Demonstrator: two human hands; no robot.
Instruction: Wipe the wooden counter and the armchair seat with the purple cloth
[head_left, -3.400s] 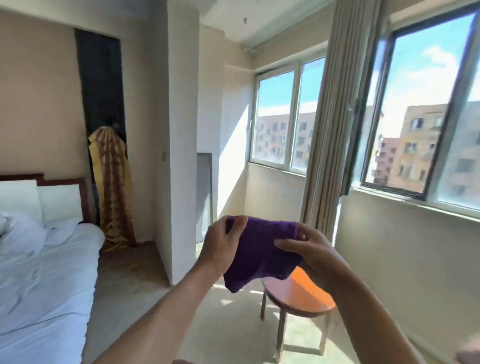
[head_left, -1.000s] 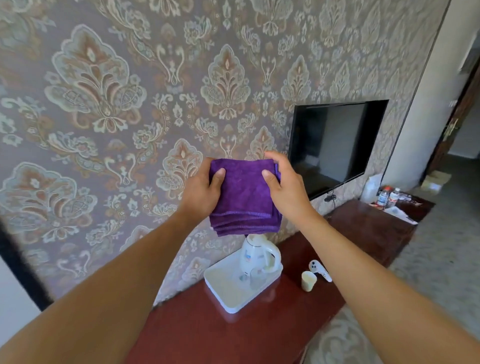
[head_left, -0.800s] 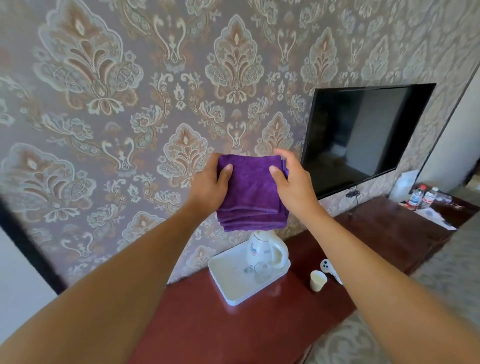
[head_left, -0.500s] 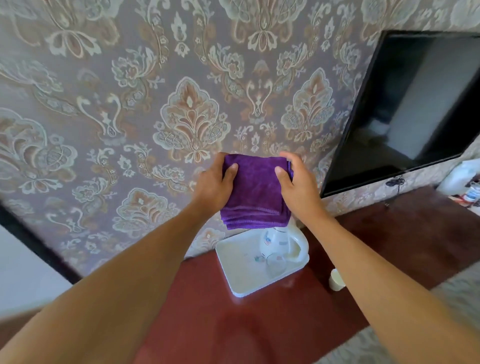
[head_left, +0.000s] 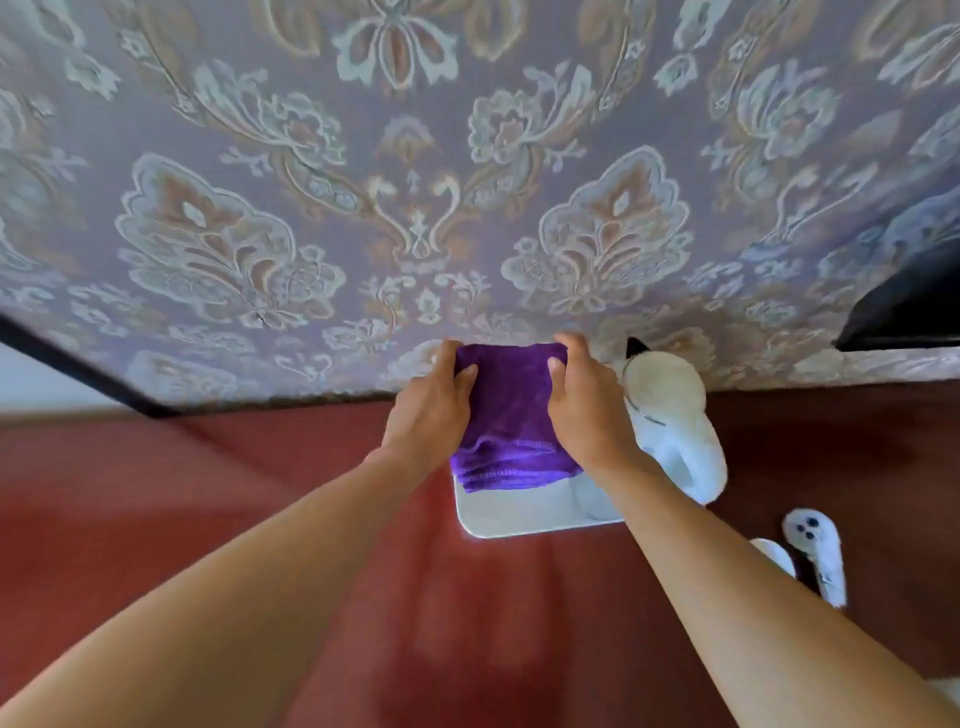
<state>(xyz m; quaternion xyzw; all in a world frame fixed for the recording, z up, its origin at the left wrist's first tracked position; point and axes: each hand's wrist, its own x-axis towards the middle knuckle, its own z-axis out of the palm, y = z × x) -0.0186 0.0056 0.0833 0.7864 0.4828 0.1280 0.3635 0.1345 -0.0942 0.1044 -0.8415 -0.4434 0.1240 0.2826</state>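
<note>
Purple cloth (head_left: 511, 431), folded: pinched between left hand (head_left: 431, 415) and right hand (head_left: 587, 415). Kettle (head_left: 675, 415) at 3 o'clock; careless wiping risks toppling it.

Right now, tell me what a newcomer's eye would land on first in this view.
First, the folded purple cloth at centre, gripped on either side by the left hand and right hand, in front of the white tray. Next, the big floral wallpaper fills the upper half. Below lies the red-brown wooden counter, with a white kettle right of the cloth.
</note>
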